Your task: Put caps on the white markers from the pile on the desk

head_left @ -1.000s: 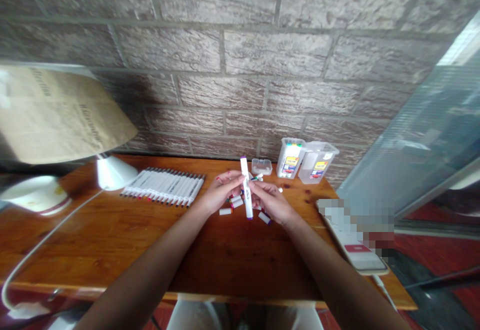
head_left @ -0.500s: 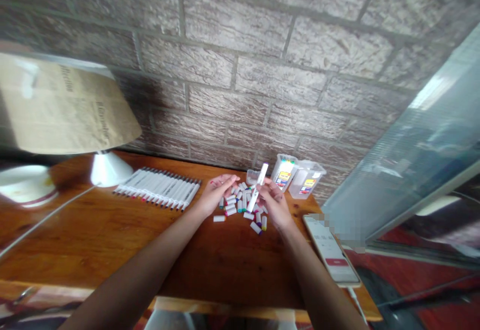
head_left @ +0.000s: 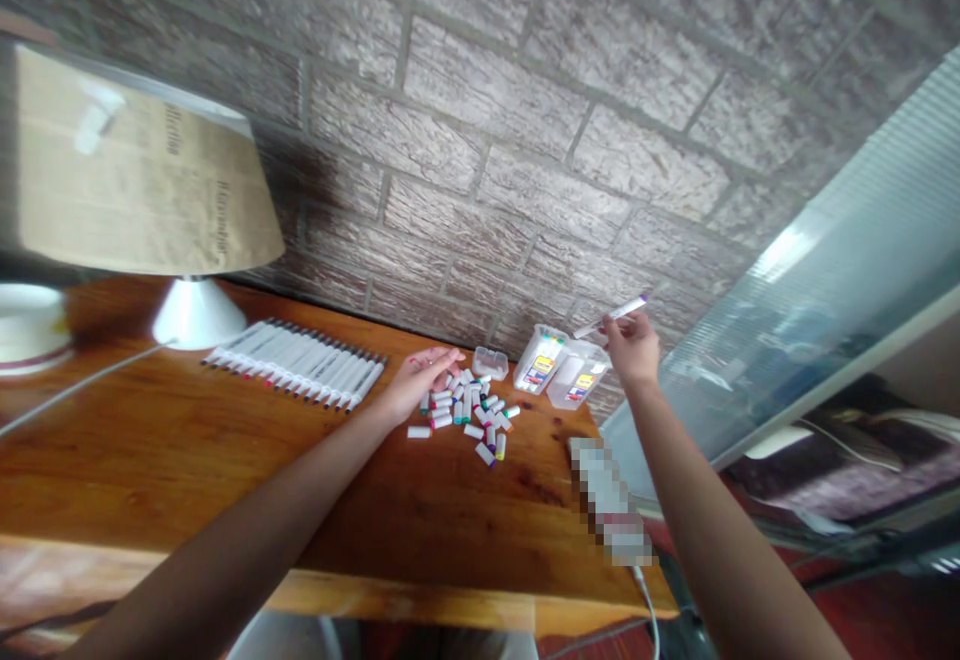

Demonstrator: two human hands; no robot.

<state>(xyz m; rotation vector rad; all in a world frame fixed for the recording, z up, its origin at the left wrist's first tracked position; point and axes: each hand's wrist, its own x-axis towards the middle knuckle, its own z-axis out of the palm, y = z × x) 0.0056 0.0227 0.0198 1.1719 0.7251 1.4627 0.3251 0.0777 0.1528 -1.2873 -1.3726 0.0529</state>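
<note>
My right hand (head_left: 632,347) is raised above the two clear plastic boxes (head_left: 556,368) at the table's back edge and pinches a white marker (head_left: 611,316) that lies nearly level, its purple end to the right. My left hand (head_left: 421,377) hovers low over the left side of a heap of loose marker caps (head_left: 466,410), fingers loosely curled with nothing visibly held. A neat row of white markers (head_left: 294,364) lies to the left on the wooden table (head_left: 225,480).
A lamp with a brown paper shade (head_left: 142,190) and white base (head_left: 196,314) stands at the back left, its cord trailing across the table. A small clear box (head_left: 490,361) sits behind the caps. A phone (head_left: 609,500) on a cable lies near the right edge. A brick wall rises behind.
My right hand has carried the marker up and to the right, from above the caps to over the plastic boxes. My left hand let go of it and stayed by the caps. The view swung left.
</note>
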